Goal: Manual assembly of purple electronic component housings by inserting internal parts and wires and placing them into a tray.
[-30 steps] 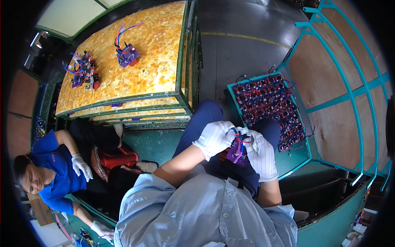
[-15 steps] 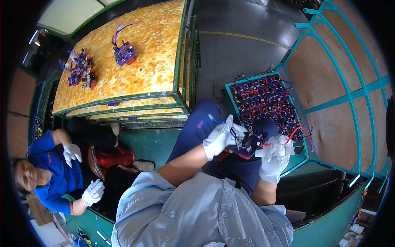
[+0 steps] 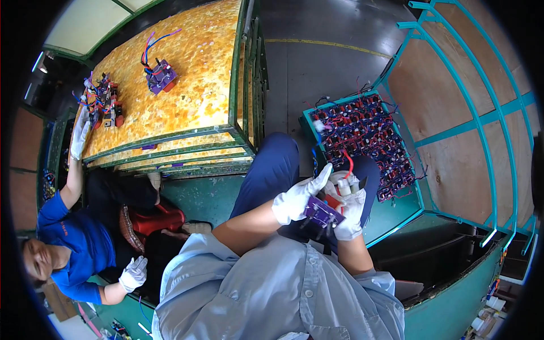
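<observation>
Between my two white-gloved hands, over my lap, is a purple circuit board (image 3: 324, 213), tilted with one face toward me. My left hand (image 3: 294, 202) closes on its left side, the fingers pointing up and away. My right hand (image 3: 351, 214) is wrapped round the right side, next to a white part (image 3: 344, 187) and a red block on the board. A thick red wire (image 3: 348, 161) rises from beyond the hands. Left of it a blue wire (image 3: 315, 161) stands up. Some fingertips are hidden behind the board.
Ahead to the right, a teal-edged tray (image 3: 309, 122) holds many wired boards. A wood-panelled teal frame (image 3: 453, 130) stands at right. On the mottled yellow tabletop (image 3: 192, 90) lie a single board (image 3: 161, 77) and a board cluster (image 3: 103, 102); a co-worker's gloved hand (image 3: 80, 133) reaches the cluster.
The board has turned over and come nearer my body, my right hand moving left with it. The red wire now stands upright. The co-worker's hand has reached up to the tabletop boards.
</observation>
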